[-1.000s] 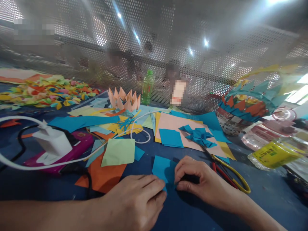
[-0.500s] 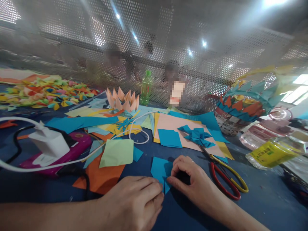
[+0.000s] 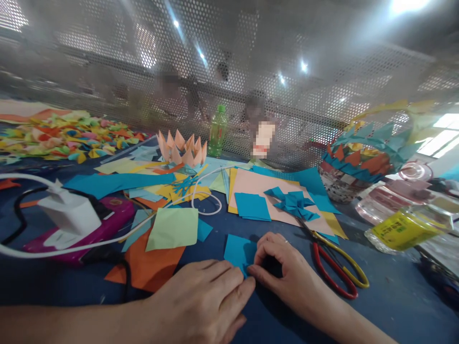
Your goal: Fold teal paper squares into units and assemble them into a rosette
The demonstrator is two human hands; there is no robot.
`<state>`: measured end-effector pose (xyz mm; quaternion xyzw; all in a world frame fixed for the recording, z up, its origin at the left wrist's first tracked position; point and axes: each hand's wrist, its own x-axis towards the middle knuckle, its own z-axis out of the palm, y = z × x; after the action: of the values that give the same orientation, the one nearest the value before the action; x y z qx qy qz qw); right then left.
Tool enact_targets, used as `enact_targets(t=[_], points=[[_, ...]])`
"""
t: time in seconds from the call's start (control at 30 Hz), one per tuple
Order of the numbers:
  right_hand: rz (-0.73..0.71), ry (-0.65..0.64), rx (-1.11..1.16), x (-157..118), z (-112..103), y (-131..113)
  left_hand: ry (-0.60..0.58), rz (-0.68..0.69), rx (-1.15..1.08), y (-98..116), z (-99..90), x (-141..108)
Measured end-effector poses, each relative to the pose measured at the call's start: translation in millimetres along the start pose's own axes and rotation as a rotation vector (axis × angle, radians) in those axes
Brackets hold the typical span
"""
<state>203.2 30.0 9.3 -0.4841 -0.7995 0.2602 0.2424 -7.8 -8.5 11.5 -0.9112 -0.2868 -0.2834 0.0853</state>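
Observation:
A square sheet of blue paper (image 3: 238,248) lies on the table between my hands, its near part hidden by my fingers. My right hand (image 3: 274,260) pinches its right edge between thumb and fingertips. My left hand (image 3: 215,296) is bent over the near edge, its fingers close together and pressing the paper there, fingertips almost against my right thumb. Beyond lie a stack of blue paper squares (image 3: 252,206) and several folded blue paper pieces (image 3: 294,203). Scissors (image 3: 337,267) with red and yellow handles rest just right of my right hand.
At left stands a purple power strip (image 3: 118,215) with a white charger (image 3: 70,210) and cables. Green paper (image 3: 174,228) overlaps orange paper (image 3: 154,267). A pink paper crown shape (image 3: 182,150), green bottle (image 3: 217,131), woven basket (image 3: 339,179) and yellow-labelled bottle (image 3: 398,231) stand farther off.
My left hand has slid slightly right along the near edge of the blue paper, covering more of it and closing toward my right hand. My right hand keeps its pinch.

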Motion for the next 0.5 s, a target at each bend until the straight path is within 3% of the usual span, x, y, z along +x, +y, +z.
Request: enact_targets(t=[0.23,0.5], points=[[0.026,-0.007,-0.004,-2.0,-2.7,-4.4,-0.247,-0.026,-0.090,-6.3,-3.7,9.0],[0.113,-0.004,0.042,-1.5,-8.3,-2.8,-0.243,-0.061,-0.089,-4.6,2.7,1.8]])
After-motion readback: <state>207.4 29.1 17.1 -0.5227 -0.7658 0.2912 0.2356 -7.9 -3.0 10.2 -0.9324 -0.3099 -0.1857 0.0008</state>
